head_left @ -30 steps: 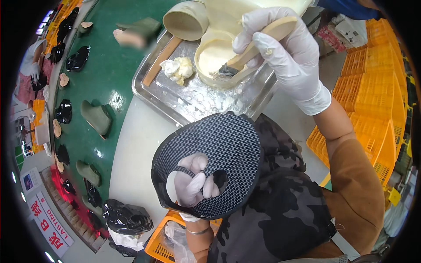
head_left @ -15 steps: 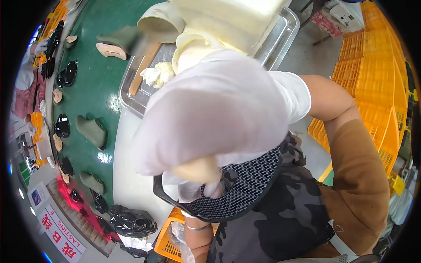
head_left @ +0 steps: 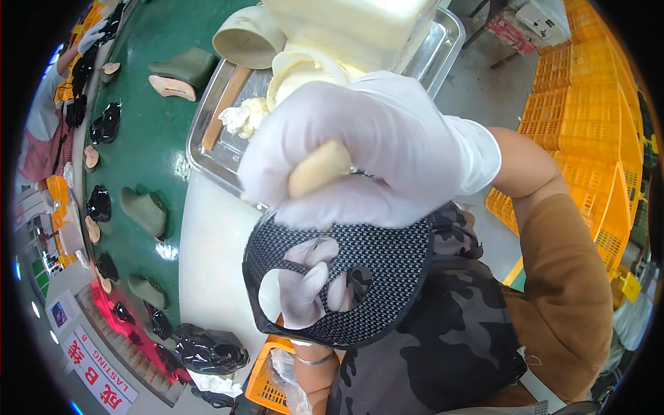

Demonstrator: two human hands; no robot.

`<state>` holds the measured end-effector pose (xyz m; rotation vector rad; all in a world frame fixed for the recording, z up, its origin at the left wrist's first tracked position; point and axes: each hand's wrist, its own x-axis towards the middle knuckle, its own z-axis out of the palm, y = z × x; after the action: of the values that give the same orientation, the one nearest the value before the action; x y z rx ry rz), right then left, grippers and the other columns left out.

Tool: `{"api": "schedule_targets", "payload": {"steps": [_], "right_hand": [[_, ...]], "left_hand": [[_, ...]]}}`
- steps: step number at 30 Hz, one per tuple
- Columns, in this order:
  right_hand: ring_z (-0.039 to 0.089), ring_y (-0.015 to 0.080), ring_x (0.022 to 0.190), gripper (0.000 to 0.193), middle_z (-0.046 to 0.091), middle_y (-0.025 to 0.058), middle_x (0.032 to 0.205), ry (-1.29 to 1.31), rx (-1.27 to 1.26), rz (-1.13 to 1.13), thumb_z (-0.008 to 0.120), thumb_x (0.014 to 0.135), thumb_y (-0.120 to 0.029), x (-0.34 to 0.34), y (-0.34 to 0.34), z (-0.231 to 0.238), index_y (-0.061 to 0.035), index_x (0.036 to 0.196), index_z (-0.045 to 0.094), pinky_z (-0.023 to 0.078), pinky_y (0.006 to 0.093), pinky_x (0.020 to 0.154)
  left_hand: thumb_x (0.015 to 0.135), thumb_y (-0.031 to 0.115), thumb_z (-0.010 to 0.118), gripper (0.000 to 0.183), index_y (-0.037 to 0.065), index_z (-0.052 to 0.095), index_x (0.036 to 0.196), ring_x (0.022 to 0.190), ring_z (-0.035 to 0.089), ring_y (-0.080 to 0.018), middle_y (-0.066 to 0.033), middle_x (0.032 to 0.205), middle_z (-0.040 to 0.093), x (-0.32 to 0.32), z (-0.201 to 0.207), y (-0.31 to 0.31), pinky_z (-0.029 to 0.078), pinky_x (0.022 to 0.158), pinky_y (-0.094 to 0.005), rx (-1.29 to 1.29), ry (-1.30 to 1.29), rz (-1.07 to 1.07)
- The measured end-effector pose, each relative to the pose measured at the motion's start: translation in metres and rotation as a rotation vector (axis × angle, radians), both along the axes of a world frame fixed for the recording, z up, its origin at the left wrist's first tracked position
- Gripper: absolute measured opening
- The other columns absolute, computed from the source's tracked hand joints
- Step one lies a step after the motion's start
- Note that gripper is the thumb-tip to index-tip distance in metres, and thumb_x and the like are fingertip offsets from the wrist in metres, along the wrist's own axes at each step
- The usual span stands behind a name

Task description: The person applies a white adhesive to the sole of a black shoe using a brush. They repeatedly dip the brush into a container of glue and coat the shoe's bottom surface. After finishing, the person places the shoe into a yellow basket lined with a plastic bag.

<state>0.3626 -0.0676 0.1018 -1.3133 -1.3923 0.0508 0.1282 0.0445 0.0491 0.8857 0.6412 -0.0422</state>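
My gloved right hand [head_left: 377, 138] is wrapped round a tool whose rounded, pale wooden-looking handle end [head_left: 321, 166] pokes out of the fist; its working end is hidden. Below it lies a black-and-white woven shoe upper [head_left: 387, 277] with dark edging. My gloved left hand [head_left: 304, 290] grips this upper at its left side, fingers bent through and over its opening. Whether the right hand touches the upper's far edge, I cannot tell. Just beyond that hand stands a cream-coated cup [head_left: 304, 66] with pale paste.
A metal tray [head_left: 197, 149] bears the cup, another tub [head_left: 249, 38], a wooden stick [head_left: 227, 107] and a cream-coloured block [head_left: 346, 31]. Along the green conveyor [head_left: 138, 162] stand green shoe lasts [head_left: 144, 211] and black uppers [head_left: 211, 349]. Yellow crates [head_left: 588, 131] are stacked right. A co-worker [head_left: 48, 138] stands far left.
My right hand has lifted off the upper toward the tray and turned, so more of the upper and my left hand show. At far left, the co-worker's gloved hand has moved up.
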Motion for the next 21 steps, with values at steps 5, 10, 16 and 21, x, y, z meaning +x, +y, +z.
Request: {"api": "schedule_targets", "payload": {"steps": [5, 10, 16, 21], "right_hand": [[0.062, 0.0204, 0.072, 0.019, 0.062, 0.0064, 0.082, 0.031, -0.048, -0.026, 0.065, 0.08, -0.006, 0.004, -0.009, -0.009, -0.0036, 0.095, 0.053, 0.049, 0.0261, 0.065], [0.061, 0.0197, 0.071, 0.017, 0.061, 0.0067, 0.083, 0.16, 0.09, 0.014, 0.063, 0.081, -0.006, -0.004, 0.006, -0.007, -0.0027, 0.094, 0.052, 0.048, 0.0265, 0.065], [0.058, 0.0189, 0.066, 0.016, 0.057, 0.0038, 0.076, 0.049, -0.046, -0.053, 0.063, 0.081, -0.012, 0.003, 0.009, -0.016, -0.0068, 0.092, 0.053, 0.046, 0.0276, 0.062], [0.055, 0.0285, 0.059, 0.019, 0.053, 0.0086, 0.062, 0.173, 0.032, -0.079, 0.064, 0.078, -0.019, -0.01, 0.018, -0.014, -0.0094, 0.09, 0.053, 0.044, 0.0332, 0.056]], "left_hand": [[0.08, 0.012, 0.049, 0.032, -0.012, 0.049, 0.103, 0.038, 0.041, -0.0129, -0.0092, 0.053, 0.05, 0.004, 0.01, -0.003, 0.034, 0.038, -0.0233, -0.232, -0.068, 0.077], [0.082, 0.008, 0.046, 0.029, -0.011, 0.048, 0.103, 0.044, 0.046, -0.0133, -0.0138, 0.066, 0.054, -0.006, 0.001, -0.004, 0.04, 0.045, -0.0225, -0.068, -0.06, 0.095], [0.084, 0.0, 0.043, 0.025, -0.011, 0.046, 0.106, 0.054, 0.053, -0.0137, -0.021, 0.09, 0.058, -0.022, -0.005, -0.007, 0.047, 0.055, -0.0234, -0.004, -0.171, 0.188], [0.085, 0.003, 0.045, 0.025, -0.012, 0.047, 0.105, 0.055, 0.056, -0.0159, -0.0173, 0.083, 0.056, -0.011, -0.001, -0.012, 0.046, 0.051, -0.0231, 0.329, -0.195, 0.14]]}}
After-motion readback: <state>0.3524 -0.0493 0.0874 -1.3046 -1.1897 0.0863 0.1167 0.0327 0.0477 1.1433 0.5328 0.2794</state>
